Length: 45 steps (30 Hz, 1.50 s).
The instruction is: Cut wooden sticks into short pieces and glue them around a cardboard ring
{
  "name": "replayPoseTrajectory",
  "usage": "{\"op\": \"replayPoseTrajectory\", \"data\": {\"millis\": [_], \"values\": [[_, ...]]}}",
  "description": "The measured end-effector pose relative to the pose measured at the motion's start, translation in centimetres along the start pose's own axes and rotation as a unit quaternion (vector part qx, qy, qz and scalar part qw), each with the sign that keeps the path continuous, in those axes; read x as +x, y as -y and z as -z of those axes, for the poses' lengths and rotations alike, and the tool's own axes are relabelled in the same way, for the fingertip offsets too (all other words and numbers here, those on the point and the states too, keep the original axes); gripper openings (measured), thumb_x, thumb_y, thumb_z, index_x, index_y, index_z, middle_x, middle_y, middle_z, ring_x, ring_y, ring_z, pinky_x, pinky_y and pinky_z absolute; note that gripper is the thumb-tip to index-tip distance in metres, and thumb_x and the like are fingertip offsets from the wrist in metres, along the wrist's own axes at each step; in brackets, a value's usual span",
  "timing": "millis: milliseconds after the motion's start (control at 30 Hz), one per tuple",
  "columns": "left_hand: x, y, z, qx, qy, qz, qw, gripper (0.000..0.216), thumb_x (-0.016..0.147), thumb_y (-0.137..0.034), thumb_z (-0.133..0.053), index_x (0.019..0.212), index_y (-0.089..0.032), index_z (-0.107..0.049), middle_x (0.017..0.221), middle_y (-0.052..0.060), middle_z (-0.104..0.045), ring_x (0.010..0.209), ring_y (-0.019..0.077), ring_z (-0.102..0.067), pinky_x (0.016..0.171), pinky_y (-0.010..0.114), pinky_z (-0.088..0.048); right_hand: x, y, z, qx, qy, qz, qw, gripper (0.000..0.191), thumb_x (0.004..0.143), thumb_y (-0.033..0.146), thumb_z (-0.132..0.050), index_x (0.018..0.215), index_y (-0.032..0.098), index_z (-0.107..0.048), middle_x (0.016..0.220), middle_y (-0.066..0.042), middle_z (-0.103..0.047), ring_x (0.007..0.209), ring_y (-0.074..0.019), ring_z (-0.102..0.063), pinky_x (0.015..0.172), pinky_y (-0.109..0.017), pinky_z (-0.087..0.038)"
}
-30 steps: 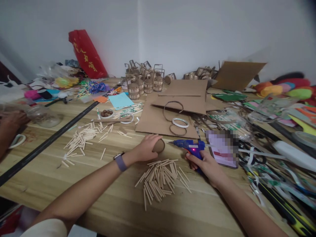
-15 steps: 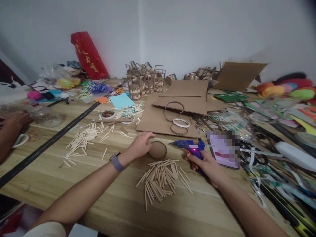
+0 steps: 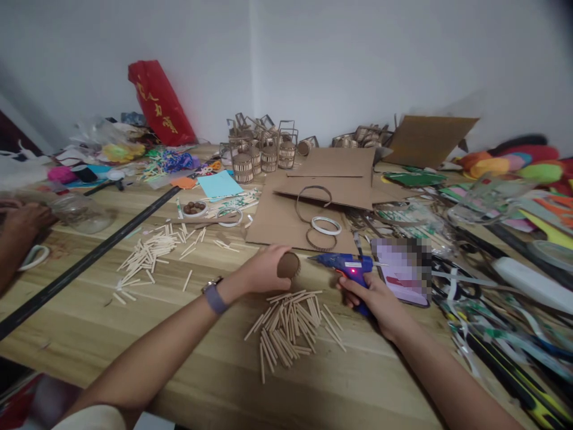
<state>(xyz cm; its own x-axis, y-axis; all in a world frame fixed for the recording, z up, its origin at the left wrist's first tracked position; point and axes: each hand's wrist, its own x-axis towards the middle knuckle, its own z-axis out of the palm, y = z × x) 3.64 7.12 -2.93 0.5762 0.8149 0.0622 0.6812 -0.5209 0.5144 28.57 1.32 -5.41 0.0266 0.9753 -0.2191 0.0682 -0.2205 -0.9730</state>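
Observation:
My left hand (image 3: 264, 270) is closed on a small round cardboard disc piece (image 3: 289, 264), held tilted just above the wooden table (image 3: 201, 358). My right hand (image 3: 373, 298) grips the handle of a blue glue gun (image 3: 342, 264) with a red light on; its nozzle points left toward the disc, a short gap away. A pile of short wooden sticks (image 3: 289, 325) lies on the table in front of both hands. A watch with a purple strap sits on my left wrist.
Another person's hand (image 3: 22, 218) rests at the far left by a glass jar (image 3: 80, 214). Cardboard sheets (image 3: 313, 197), rings, a tape roll (image 3: 326, 225), small stick baskets (image 3: 262, 154), a second stick pile (image 3: 147, 254), a long black bar (image 3: 89, 257) and tools at right crowd the table.
My left hand turned the cardboard disc: half a second ago its round face showed, now it is tilted edge-up near the glue gun's nozzle. The right hand barely moved.

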Motion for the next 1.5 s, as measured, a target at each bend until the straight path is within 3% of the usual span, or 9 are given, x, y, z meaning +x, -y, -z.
{"op": "replayPoseTrajectory", "data": {"millis": [67, 133, 300, 433, 633, 767, 1067, 1300, 1500], "values": [[-0.6, 0.6, 0.9, -0.198, 0.053, -0.027, 0.978, 0.071, 0.067, -0.022, -0.061, 0.136, -0.021, -0.041, 0.137, 0.010, -0.050, 0.121, 0.0272, -0.050, 0.092, 0.037, -0.048, 0.0, 0.2, 0.1, 0.022, 0.005, 0.002, 1.000, 0.041, 0.063, 0.054, -0.075, 0.068, 0.017, -0.060, 0.041, 0.008, -0.041, 0.044, -0.0109, -0.044, 0.048, -0.026, -0.037], [-1.4, 1.0, 1.3, -0.365, 0.095, -0.051, 0.925, 0.073, 0.065, -0.019, -0.061, 0.136, -0.024, -0.041, 0.141, 0.009, -0.045, 0.125, 0.0270, -0.047, 0.088, 0.035, -0.050, 0.1, 0.3, 0.2, 0.038, 0.009, 0.003, 0.999, 0.039, 0.063, 0.053, -0.075, 0.067, 0.017, -0.060, 0.042, 0.008, -0.041, 0.044, -0.0103, -0.043, 0.048, -0.026, -0.037], [-2.8, 1.3, 0.4, -0.603, 0.136, -0.028, 0.785, 0.076, 0.058, -0.019, -0.064, 0.131, -0.027, -0.046, 0.142, 0.008, -0.044, 0.116, 0.0292, -0.054, 0.087, 0.043, -0.051, 0.1, 0.3, 0.3, 0.054, 0.008, 0.002, 0.999, 0.036, 0.063, 0.048, -0.078, 0.067, 0.017, -0.061, 0.042, 0.008, -0.042, 0.045, -0.0101, -0.043, 0.049, -0.026, -0.037], [-3.1, 1.0, 0.0, -0.709, 0.140, -0.010, 0.691, 0.078, 0.060, -0.030, -0.063, 0.135, -0.027, -0.041, 0.141, 0.009, -0.045, 0.105, 0.0281, -0.059, 0.085, 0.048, -0.051, 0.1, 0.3, 0.3, 0.058, 0.008, 0.003, 0.998, 0.036, 0.063, 0.048, -0.078, 0.067, 0.017, -0.061, 0.043, 0.007, -0.043, 0.045, -0.0099, -0.043, 0.049, -0.026, -0.038], [-2.7, 0.6, 0.4, -0.773, 0.087, 0.095, 0.621, 0.056, 0.084, -0.057, -0.035, 0.127, -0.024, -0.048, 0.129, 0.010, -0.056, 0.107, 0.0250, -0.058, 0.081, 0.040, -0.049, 0.1, 0.3, 0.4, 0.039, 0.005, -0.003, 0.999, 0.038, 0.061, 0.050, -0.079, 0.065, 0.017, -0.060, 0.044, 0.006, -0.044, 0.047, -0.0115, -0.047, 0.050, -0.026, -0.040], [-2.3, 0.5, 0.1, -0.828, 0.103, 0.092, 0.543, 0.044, 0.088, -0.054, -0.040, 0.113, -0.022, -0.058, 0.112, 0.009, -0.065, 0.097, 0.0226, -0.062, 0.078, 0.035, -0.049, 0.1, 0.2, 0.6, 0.042, 0.011, -0.008, 0.999, 0.036, 0.064, 0.048, -0.078, 0.065, 0.017, -0.059, 0.046, 0.006, -0.047, 0.048, -0.0109, -0.048, 0.051, -0.025, -0.040], [-2.3, -0.1, -0.4, -0.795, 0.055, 0.129, 0.591, 0.037, 0.093, -0.046, -0.045, 0.103, -0.015, -0.063, 0.092, 0.010, -0.065, 0.083, 0.0189, -0.061, 0.068, 0.030, -0.051, 0.2, -0.1, 0.7, 0.052, 0.020, -0.006, 0.998, 0.031, 0.068, 0.043, -0.077, 0.068, 0.017, -0.061, 0.046, 0.007, -0.045, 0.048, -0.0098, -0.046, 0.052, -0.024, -0.040], [-2.3, 0.6, -0.4, -0.732, -0.019, 0.093, 0.675, 0.043, 0.069, -0.035, -0.077, 0.108, -0.020, -0.065, 0.102, 0.006, -0.061, 0.088, 0.0175, -0.055, 0.070, 0.027, -0.049, 0.2, -0.1, 0.7, 0.030, 0.013, -0.002, 0.999, 0.032, 0.068, 0.045, -0.076, 0.070, 0.016, -0.062, 0.045, 0.007, -0.045, 0.049, -0.0109, -0.047, 0.052, -0.026, -0.039], [-2.2, 0.6, -0.4, -0.698, -0.022, 0.087, 0.711, 0.051, 0.065, -0.046, -0.079, 0.108, -0.020, -0.066, 0.099, 0.005, -0.062, 0.086, 0.0154, -0.054, 0.067, 0.023, -0.044, 0.2, -0.1, 0.7, 0.026, 0.016, -0.005, 1.000, 0.031, 0.068, 0.045, -0.076, 0.069, 0.017, -0.062, 0.045, 0.007, -0.045, 0.049, -0.0111, -0.046, 0.054, -0.026, -0.040]]}}
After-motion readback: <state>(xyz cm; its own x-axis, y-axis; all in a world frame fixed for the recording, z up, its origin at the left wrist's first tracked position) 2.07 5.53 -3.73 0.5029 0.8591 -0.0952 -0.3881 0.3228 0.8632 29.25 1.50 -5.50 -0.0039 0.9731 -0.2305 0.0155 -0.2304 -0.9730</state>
